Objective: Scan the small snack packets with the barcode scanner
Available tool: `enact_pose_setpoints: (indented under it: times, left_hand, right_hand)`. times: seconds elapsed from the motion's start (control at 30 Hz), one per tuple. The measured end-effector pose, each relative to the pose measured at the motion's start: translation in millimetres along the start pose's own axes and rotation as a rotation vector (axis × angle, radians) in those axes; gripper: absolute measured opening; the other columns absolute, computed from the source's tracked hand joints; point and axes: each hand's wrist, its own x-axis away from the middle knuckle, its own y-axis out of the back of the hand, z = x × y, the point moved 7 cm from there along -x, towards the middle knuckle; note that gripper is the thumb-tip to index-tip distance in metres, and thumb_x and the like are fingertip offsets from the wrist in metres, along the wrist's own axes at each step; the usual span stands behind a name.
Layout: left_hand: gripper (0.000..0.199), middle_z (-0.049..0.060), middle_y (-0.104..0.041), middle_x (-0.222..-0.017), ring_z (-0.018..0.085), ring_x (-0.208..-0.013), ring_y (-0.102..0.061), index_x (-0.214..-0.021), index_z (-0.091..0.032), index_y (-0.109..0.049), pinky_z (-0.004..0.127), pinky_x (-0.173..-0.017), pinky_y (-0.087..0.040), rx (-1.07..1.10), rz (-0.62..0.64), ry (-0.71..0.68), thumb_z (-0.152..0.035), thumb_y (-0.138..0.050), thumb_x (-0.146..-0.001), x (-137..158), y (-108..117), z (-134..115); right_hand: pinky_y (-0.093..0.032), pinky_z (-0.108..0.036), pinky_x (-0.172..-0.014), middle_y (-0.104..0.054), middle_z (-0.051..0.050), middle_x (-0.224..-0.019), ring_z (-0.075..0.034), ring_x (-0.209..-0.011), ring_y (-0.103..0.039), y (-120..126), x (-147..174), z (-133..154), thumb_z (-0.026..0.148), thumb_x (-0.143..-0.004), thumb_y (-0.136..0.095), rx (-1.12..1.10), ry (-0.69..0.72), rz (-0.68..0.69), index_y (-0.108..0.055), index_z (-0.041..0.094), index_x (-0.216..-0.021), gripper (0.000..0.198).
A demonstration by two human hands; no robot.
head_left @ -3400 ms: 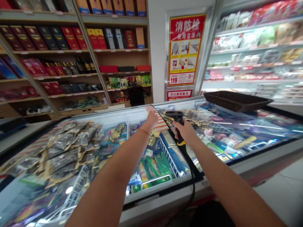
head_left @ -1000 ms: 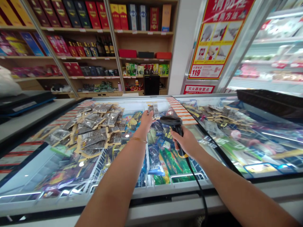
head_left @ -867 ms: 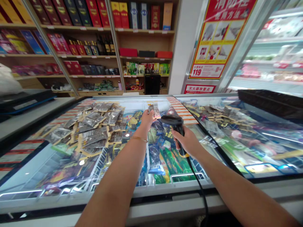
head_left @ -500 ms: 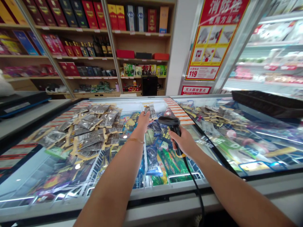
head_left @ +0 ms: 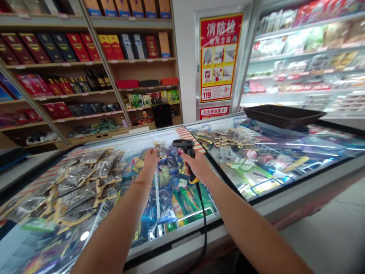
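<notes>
My left hand (head_left: 151,156) reaches out over the freezer's glass top (head_left: 134,142), its fingers closed on the edge of a small clear packet (head_left: 160,149) with a printed label. My right hand (head_left: 195,164) is wrapped round the handle of a black barcode scanner (head_left: 184,143) with a yellow base; its head points left towards the packet. A black cable (head_left: 203,217) hangs from the scanner over the freezer's front edge. To the left, a heap of similar packets (head_left: 82,179) with tan edges lies on the glass.
More packets (head_left: 228,136) lie on the glass at the right, near a dark brown tray (head_left: 285,116). Beneath the glass, wire baskets hold bagged goods (head_left: 185,201). Shelves with boxes (head_left: 142,85), a red poster (head_left: 219,57) and a lit display fridge (head_left: 299,68) stand behind.
The view has swung to the right and tilted up somewhat, so the scene sits further left. The left hand still grips the packet and the right hand still holds the scanner.
</notes>
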Motion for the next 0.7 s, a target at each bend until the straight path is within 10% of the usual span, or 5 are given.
enact_pose_setpoints:
  times: [0.17, 0.4, 0.53, 0.7]
  left_hand:
    - [0.045, 0.002, -0.063, -0.085, 0.010, -0.064, -0.063, -0.127, -0.021, -0.051, 0.027, -0.068, -0.057, 0.004, 0.030, 0.003, -0.011, -0.064, -0.085, 20.6, -67.8, -25.2]
    - [0.038, 0.003, -0.066, -0.084, 0.013, -0.070, -0.067, -0.111, -0.018, -0.061, 0.026, -0.069, -0.055, 0.004, 0.298, -0.099, -0.009, -0.074, -0.077, 58.2, -223.9, -52.0]
    - [0.044, 0.004, -0.068, -0.076, 0.017, -0.071, -0.070, -0.122, -0.018, -0.060, 0.025, -0.064, -0.052, -0.064, 0.399, -0.104, -0.016, -0.073, -0.081, 75.1, -293.0, -55.3]
    - [0.043, 0.014, -0.071, -0.114, 0.024, -0.106, -0.068, -0.119, -0.017, -0.064, 0.033, -0.088, -0.053, -0.160, 0.427, -0.308, -0.011, -0.072, -0.077, 77.1, -329.3, -63.8]
  right_hand:
    - [-0.041, -0.021, -0.037, -0.054, 0.007, -0.057, -0.010, -0.034, -0.052, 86.8, -1.4, 24.1, 0.036, -0.081, -0.065, -0.028, 0.051, -0.144, -0.051, 0.021, -0.083, 0.021]
    - [-0.038, -0.022, -0.033, -0.054, 0.005, -0.053, -0.012, -0.033, -0.052, 240.5, 3.9, 29.3, 0.029, -0.081, -0.065, 0.011, -0.004, -0.425, -0.049, 0.020, -0.078, 0.019]
    - [-0.038, -0.022, -0.033, -0.055, 0.005, -0.053, -0.011, -0.033, -0.051, 278.3, 4.6, 23.9, 0.030, -0.081, -0.067, 0.039, 0.008, -0.478, -0.050, 0.020, -0.079, 0.020]
    - [-0.039, -0.023, -0.034, -0.056, 0.004, -0.055, -0.012, -0.035, -0.052, 282.6, 1.1, 14.1, 0.031, -0.081, -0.065, 0.055, 0.005, -0.475, -0.050, 0.020, -0.081, 0.018]
